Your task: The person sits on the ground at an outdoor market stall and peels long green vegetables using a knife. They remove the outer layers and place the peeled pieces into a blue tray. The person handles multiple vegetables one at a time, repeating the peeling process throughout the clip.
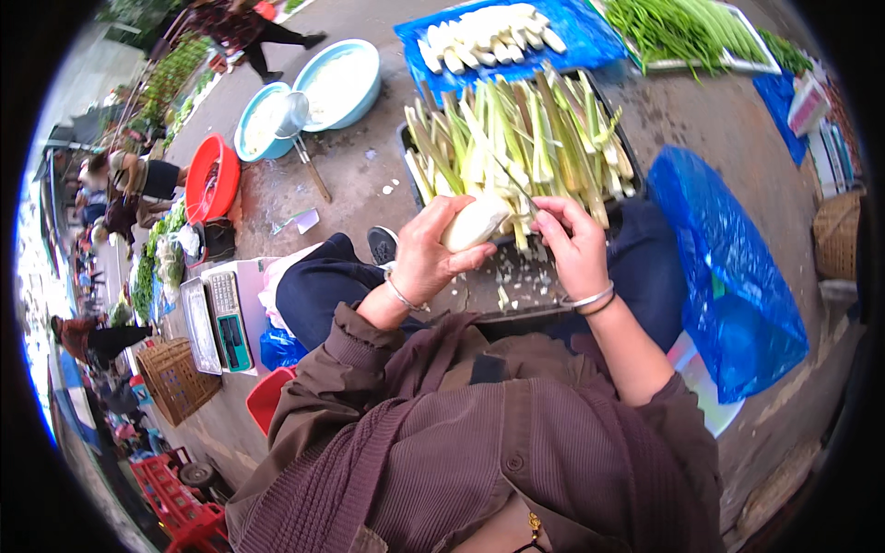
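Observation:
My left hand [427, 238] grips a thick, pale peeled vegetable shoot [473, 224] between thumb and fingers. A thin knife [513, 181] is held in my right hand [575, 243], its blade slanting up and left just beside the shoot. Both hands are over the near part of a black tray [630, 157]. Long green-and-white vegetable stalks [563, 142] are heaped in the tray beyond them. Small pale scraps [503, 298] lie nearer to me. Whether the blade touches the shoot, I cannot tell.
Peeled shoots [477, 41] lie on a blue plastic sheet [588, 52] ahead. Two light-blue basins [370, 93], a ladle [314, 169] and a red basin [231, 180] stand left. A scale [225, 311] is by my left knee, a blue plastic bag [726, 263] at right. People are farther left.

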Motion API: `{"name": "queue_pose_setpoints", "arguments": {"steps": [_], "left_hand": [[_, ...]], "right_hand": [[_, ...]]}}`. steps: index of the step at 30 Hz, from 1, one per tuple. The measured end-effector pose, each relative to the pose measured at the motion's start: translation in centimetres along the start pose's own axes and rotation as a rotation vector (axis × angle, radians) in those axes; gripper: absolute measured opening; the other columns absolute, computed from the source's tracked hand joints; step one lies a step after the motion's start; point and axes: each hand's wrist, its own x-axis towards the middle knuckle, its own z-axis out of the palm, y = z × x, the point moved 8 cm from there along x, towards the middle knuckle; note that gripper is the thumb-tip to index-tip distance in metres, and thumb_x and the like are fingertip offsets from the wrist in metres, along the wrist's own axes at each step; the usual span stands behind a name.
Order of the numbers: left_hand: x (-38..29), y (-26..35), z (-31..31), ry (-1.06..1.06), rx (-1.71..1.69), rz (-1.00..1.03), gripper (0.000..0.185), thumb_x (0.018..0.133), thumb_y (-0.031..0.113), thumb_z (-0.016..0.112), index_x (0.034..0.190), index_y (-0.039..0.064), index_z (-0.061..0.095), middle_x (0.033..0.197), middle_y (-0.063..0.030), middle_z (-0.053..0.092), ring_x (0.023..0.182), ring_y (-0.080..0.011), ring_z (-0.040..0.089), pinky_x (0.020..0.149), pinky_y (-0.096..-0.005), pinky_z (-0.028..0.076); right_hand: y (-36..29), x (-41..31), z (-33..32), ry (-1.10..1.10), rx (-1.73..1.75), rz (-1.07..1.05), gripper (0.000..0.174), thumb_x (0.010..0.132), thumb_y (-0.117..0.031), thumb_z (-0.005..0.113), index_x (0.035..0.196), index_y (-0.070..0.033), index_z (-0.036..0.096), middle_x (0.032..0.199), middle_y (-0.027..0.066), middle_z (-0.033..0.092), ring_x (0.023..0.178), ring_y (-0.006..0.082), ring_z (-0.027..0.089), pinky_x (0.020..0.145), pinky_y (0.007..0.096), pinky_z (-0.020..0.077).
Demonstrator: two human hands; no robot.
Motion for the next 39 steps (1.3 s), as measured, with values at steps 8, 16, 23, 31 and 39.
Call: {"name": "queue_pose_setpoints", "arguments": {"steps": [8,16,23,31,39], "left_hand": [[0.3,-2.6,-0.6,-0.275,-0.889,-0.458,0.048,0.09,0.033,0.052,0.127,0.005,0.038,0.09,-0.0058,0.056,0.068,-0.012,0.058,0.053,-0.0246,0.051],[-5.3,-8.6,4.6,-0.447,-1.178,-0.885,0.042,0.09,0.041,0.048,0.113,0.006,0.046,0.083,-0.0096,0.062,0.062,-0.0165,0.06,0.049,-0.0285,0.051],[-6.6,-12.9,6.0,-0.148,-1.427,-0.871,0.036,0.089,0.031,0.054,0.108,0.002,0.047,0.078,-0.0089,0.06,0.063,-0.0176,0.063,0.048,-0.0288,0.053],[-6.4,-14.9,7.2,-0.041,-1.297,-0.908,0.031,0.088,0.03,0.05,0.1,0.002,0.051,0.073,-0.0106,0.059,0.055,-0.0185,0.06,0.043,-0.0306,0.05],[-8.1,-17.2,7.8,-0.099,-1.249,-1.015,0.036,0.087,0.028,0.052,0.11,0.0,0.051,0.087,-0.0127,0.063,0.07,-0.0199,0.064,0.056,-0.0306,0.054]], "right_hand": [[0.3,1.1,2.1,-0.062,0.07,0.145,0.018,0.089,-0.008,0.054,0.104,0.0,0.058,0.082,0.0036,0.062,0.07,0.0068,0.058,0.057,0.0187,0.0438],[7.3,2.2,1.8,-0.084,0.077,0.122,0.027,0.083,-0.009,0.058,0.108,0.0,0.055,0.08,0.0039,0.062,0.059,0.0052,0.051,0.05,0.0175,0.0392],[7.9,2.3,4.0,-0.192,0.275,0.28,0.04,0.088,-0.002,0.047,0.127,0.003,0.04,0.092,0.0114,0.06,0.063,0.0101,0.056,0.051,0.0215,0.0482],[14.8,1.9,4.8,-0.285,-0.057,0.615,0.006,0.082,-0.007,0.053,0.086,-0.003,0.052,0.067,0.0071,0.057,0.047,0.0133,0.051,0.038,0.0257,0.0419],[10.3,4.8,2.5,-0.161,0.082,0.426,0.017,0.087,-0.016,0.056,0.075,-0.005,0.053,0.051,0.0014,0.047,0.036,0.0105,0.04,0.035,0.0241,0.0303]]}}
